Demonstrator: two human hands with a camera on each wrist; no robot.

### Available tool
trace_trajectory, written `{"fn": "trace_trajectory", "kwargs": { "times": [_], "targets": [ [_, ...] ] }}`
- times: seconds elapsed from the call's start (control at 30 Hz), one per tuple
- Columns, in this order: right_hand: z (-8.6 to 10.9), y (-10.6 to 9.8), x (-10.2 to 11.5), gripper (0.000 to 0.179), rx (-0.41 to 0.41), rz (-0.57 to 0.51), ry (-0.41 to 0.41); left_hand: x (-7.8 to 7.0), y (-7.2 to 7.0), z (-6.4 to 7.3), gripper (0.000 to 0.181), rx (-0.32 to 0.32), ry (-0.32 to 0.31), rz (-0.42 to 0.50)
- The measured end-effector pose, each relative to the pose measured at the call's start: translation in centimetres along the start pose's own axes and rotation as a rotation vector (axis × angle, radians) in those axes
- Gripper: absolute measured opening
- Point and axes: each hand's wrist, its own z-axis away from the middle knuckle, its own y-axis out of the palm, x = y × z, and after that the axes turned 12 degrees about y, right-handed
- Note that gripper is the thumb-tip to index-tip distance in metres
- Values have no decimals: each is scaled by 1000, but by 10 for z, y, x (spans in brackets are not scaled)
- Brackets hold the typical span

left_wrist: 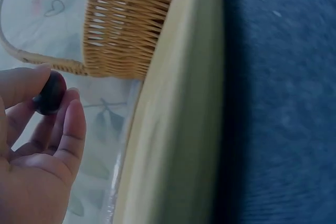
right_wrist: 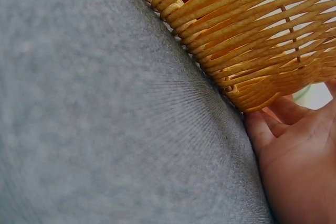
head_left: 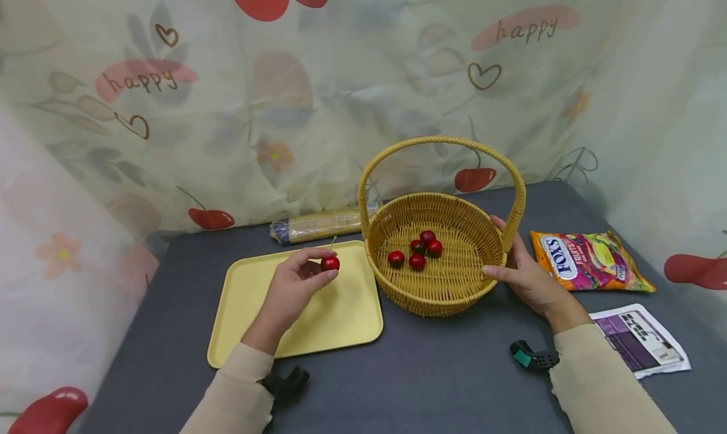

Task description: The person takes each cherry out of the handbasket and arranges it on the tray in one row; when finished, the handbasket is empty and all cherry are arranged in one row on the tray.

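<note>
One tray's right edge lay beside a basket of five cherries; right hand gripped its side, left hand pinched another cherry.

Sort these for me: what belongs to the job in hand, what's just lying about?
Likely in the job:
cherry in the left grip
wicker basket, held by the right grip
five cherries inside it
yellow tray

Apparently lying about:
FOX'S bag
purple packet
wrapped pack

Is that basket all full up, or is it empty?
Neither: the basket holds just a few things. Five dark red cherries lie inside, with lots of bare woven bottom showing around them.
</note>
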Motion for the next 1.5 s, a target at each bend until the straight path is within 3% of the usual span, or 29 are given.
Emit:
{"fn": "trace_trajectory", "kwargs": {
  "times": [0.6, 1.5],
  "targets": [
    [0, 1, -1, 101, 4, -5, 0, 32, 29, 9, 29, 139, -113, -46],
    [-2, 0, 0, 99, -1, 11, 17, 34, 48, 15, 23, 223, 25, -307]
  ]
}}
